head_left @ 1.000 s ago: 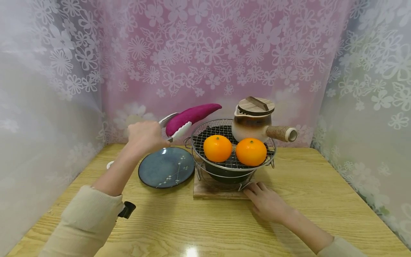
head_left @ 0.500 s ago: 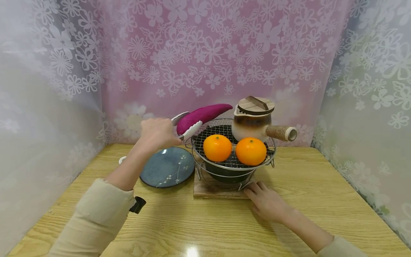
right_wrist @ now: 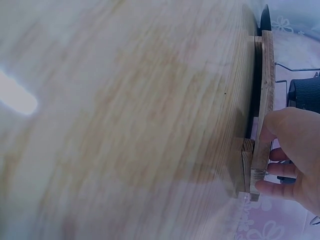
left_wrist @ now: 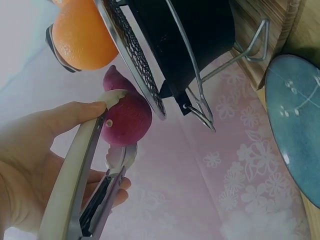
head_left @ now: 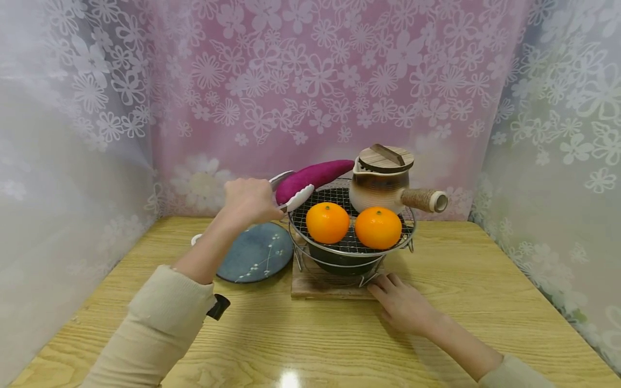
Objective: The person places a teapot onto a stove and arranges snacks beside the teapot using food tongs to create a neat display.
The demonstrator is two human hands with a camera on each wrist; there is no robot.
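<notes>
In the head view my left hand (head_left: 249, 200) grips tongs with pale scalloped tips (head_left: 301, 198). Between those tips is a purple sweet potato (head_left: 315, 178), its thin end pointing right toward the teapot (head_left: 375, 191). The left wrist view has the sweet potato (left_wrist: 129, 120) close beside the mesh rack's rim (left_wrist: 131, 60). Two oranges (head_left: 328, 223) sit at the front of the rack on a round tabletop grill (head_left: 344, 264). My right hand (head_left: 405, 307) holds the front right corner of the wooden board (head_left: 335, 292) under the grill, thumb at its edge (right_wrist: 267, 125).
Left of the grill lies a blue plate (head_left: 257, 256) with a blossom pattern, partly behind my left forearm. The teapot's rope-wrapped handle (head_left: 422, 200) juts out past the rack on the right. Floral curtains (head_left: 310, 81) enclose the wooden table (head_left: 291, 334).
My left hand has moved right with the tongs and sweet potato, now over the left part of the rack, and the potato's tip has come down slightly. My right hand has stayed at the board.
</notes>
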